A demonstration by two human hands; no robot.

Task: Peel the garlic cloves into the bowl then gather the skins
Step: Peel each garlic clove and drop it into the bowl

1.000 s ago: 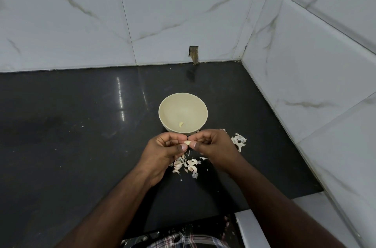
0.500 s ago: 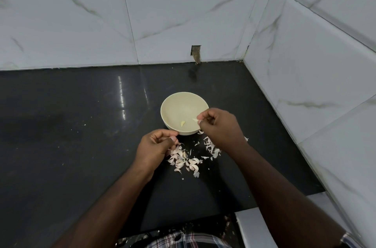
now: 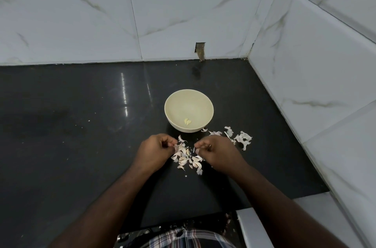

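black counter [image 3: 81,125]: left hand [image 3: 154,151] and right hand [image 3: 215,153] curled over garlic cloves [image 3: 186,157]; grasp unclear.

Glossy black stone-like counter [image 3: 81,125] with light reflections, glossy marbled white wall tiles [image 3: 81,14], smooth matt cream bowl [image 3: 175,105] at centre, dry papery skins [image 3: 242,138], plaid cloth [image 3: 183,239] at bottom.
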